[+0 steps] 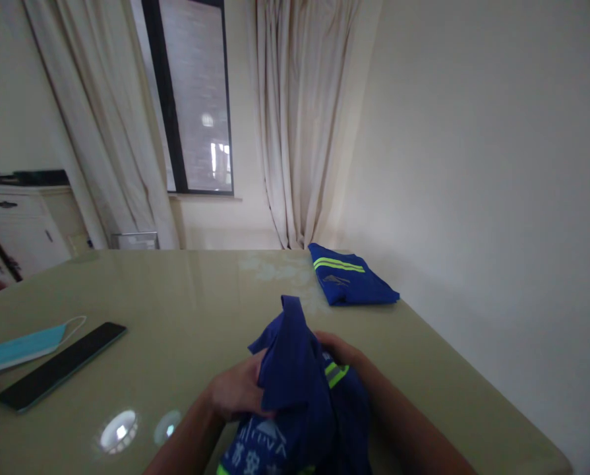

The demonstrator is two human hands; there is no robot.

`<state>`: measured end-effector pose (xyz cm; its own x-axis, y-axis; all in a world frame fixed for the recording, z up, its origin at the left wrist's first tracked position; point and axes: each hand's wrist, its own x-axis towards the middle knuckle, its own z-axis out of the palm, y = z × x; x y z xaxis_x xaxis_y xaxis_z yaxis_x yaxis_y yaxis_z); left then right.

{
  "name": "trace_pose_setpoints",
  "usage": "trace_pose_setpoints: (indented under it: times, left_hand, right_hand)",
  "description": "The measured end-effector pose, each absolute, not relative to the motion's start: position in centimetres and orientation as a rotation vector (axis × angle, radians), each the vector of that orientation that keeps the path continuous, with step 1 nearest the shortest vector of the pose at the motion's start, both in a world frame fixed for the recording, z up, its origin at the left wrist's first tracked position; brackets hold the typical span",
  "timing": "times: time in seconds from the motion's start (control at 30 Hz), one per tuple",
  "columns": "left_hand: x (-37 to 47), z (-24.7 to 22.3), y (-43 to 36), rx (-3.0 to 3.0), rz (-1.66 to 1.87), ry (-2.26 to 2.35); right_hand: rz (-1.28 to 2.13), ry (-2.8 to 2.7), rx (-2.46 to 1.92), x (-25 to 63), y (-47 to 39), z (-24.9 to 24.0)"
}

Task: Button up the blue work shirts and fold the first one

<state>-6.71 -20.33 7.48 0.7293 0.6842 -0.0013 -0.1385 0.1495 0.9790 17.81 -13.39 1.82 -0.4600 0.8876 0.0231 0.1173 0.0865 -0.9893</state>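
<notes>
One folded blue garment (351,284) lay at the far right of the table (176,330), while a bunched blue garment (299,382) stood unfolded nearby, the left hand (238,389) gripping it with curled fingers, the right hand's (337,348) fingers too hidden to tell.

Looks like a home room. Long cream curtains (302,119) at 12 o'clock, dark-framed window (198,99) at 11, white cabinet (25,221) with drawer and dark pulls at 9–10. Plain pale wall (482,185) at 2–3, glossy tabletop (176,297) in front.
</notes>
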Motion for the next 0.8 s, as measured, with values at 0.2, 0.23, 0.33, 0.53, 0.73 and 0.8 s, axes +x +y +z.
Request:
trace_pose_setpoints:
  times: [0.2,0.23,0.33,0.53,0.73,0.8]
  left_hand:
    - [-12.4,10.9,-20.0,1.772,0.487,0.851]
    - [-13.3,11.1,-19.8,1.833,0.545,1.017]
    - [-15.8,11.7,-19.4,2.043,0.626,1.590]
    - [-15.7,16.0,-16.9,2.174,0.956,2.505]
    - [-10.5,18.6,-10.4,2.264,1.798,2.214]
    - [-9.2,17.1,-11.0,2.317,1.662,2.103]
  right_hand:
    - [1.892,-1.361,-0.791,19.7,-13.9,4.0]
    - [1.864,-1.316,-0.775,20.2,-13.9,4.7]
    - [1.531,-1.346,-0.819,21.3,-13.8,7.1]
    - [0.374,-1.777,-0.930,18.7,-12.4,15.0]
    - [0.038,-1.601,-1.001,15.9,-4.5,17.9]
    - [0.139,-1.625,-1.079,16.8,-3.1,15.5]
